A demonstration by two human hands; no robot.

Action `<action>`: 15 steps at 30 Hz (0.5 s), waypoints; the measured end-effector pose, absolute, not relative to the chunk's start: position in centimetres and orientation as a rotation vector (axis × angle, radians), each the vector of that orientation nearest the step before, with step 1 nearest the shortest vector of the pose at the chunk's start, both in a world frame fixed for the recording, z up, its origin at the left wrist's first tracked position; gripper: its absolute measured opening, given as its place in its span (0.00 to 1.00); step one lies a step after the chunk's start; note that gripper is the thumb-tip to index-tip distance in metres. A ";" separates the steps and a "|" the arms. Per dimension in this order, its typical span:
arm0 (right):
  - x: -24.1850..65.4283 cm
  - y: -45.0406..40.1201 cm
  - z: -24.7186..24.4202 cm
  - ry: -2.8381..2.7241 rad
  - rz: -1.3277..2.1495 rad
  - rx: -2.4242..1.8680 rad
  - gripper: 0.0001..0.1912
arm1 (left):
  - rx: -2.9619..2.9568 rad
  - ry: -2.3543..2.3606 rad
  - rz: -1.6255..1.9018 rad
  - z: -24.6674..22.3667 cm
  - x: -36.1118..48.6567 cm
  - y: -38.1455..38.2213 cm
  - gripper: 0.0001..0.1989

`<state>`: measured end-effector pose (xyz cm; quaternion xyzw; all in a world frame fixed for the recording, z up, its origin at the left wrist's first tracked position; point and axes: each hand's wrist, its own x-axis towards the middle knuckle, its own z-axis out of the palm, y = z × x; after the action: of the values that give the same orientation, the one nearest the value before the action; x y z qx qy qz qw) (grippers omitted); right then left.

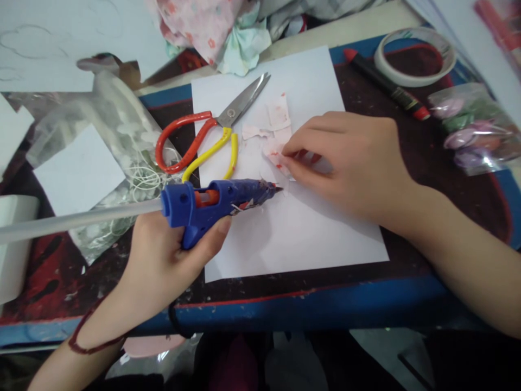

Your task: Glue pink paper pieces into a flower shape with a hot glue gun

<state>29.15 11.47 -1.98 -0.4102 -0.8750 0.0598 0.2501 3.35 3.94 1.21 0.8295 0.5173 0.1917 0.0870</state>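
Observation:
My left hand (pixel 171 260) is wrapped round the handle of a blue hot glue gun (pixel 240 193). A long translucent glue stick (pixel 89 217) sticks out of its back end. My right hand (pixel 345 157) pinches a small pink-and-white piece of fabric (pixel 275 156) with red marks, just above the gun's nozzle. Other pale scraps (pixel 278 113) of the same kind lie beyond it on a white sheet of paper (pixel 293 233). Scissors (pixel 232 114) with one red and one yellow handle rest partly on the sheet, blades apart, pointing away to the right.
A roll of tape (pixel 415 57) and a black crayon-like stick (pixel 386 84) with red ends lie at the back right. Near them is a bag of colored pieces (pixel 474 127). Clear plastic bags (pixel 134 125) and a white square (pixel 79 168) cover the left. Printed fabric (pixel 203 27) is bunched behind.

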 end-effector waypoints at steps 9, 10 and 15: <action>29.2 11.4 -1.9 -2.370 0.210 -1.140 0.11 | 2.440 1.498 0.589 1.6 3.5 4.0 0.25; 29.2 11.4 -1.9 -2.368 0.213 -1.140 0.11 | 2.440 1.498 0.587 1.6 3.5 3.9 0.25; 29.2 11.5 -2.0 -2.362 0.194 -1.111 0.11 | 2.393 1.525 0.569 1.3 3.4 3.6 0.26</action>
<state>29.16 11.48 -2.00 -0.4098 -0.8717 0.0715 0.2590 3.45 3.62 1.34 0.8205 0.5230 0.1949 0.1233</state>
